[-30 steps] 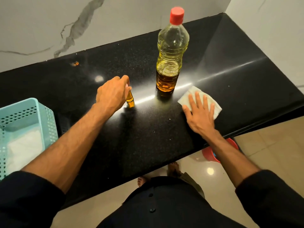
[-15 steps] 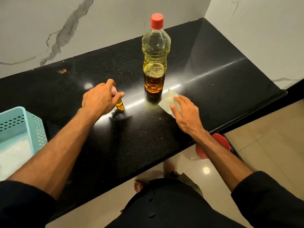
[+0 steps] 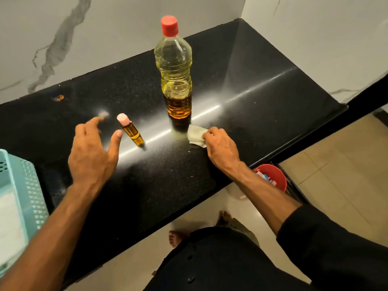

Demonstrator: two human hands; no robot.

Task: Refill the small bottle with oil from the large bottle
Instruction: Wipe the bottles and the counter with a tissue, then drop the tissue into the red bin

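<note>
Teal basket (image 3: pixel 31 185) on black counter (image 3: pixel 252 80), red bucket (image 3: pixel 277 177) below

The left picture edge is cutting off the teal basket (image 3: pixel 27 190), leaving only its right wall and some pale contents showing, too washed out to identify. The right hand (image 3: pixel 220 148) is covering part of the crumpled tissue (image 3: pixel 195 134), and the surface (image 3: pixel 262 85) is hiding most of the red bucket (image 3: pixel 277 179) below. Motion is blurring the left hand's (image 3: pixel 92 154) index fingertip.
</note>
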